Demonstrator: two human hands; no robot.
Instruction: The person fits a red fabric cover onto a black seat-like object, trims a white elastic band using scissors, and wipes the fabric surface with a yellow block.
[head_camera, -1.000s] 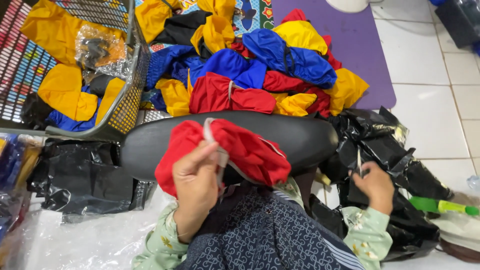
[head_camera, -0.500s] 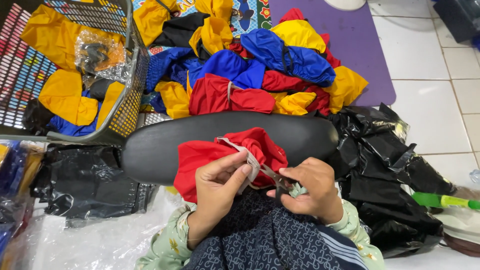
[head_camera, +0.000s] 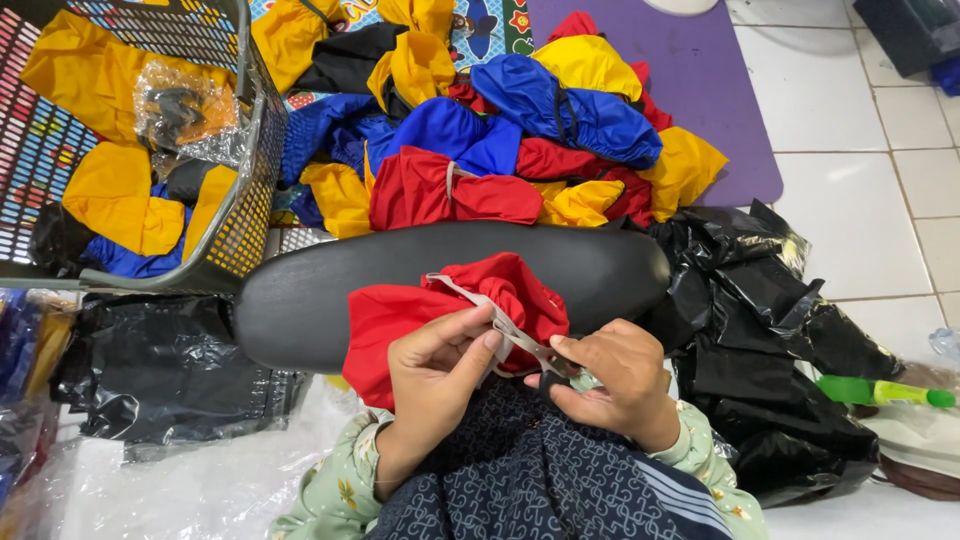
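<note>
A bright red fabric pouch (head_camera: 400, 315) with a pale grey strap (head_camera: 480, 305) lies on a glossy black oval board (head_camera: 310, 295), beyond it a heap of red, royal blue and mustard yellow cloth pieces (head_camera: 520, 150), beside crumpled black plastic bags (head_camera: 760, 320), a purple mat (head_camera: 690, 70), and white floor tiles (head_camera: 850, 130).

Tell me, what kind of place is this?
Probably a home sewing corner on a white tiled floor. A heap of small red, blue and yellow fabric pieces lies there, more fill a plastic mesh basket, and both hands work a red fabric piece.
</note>
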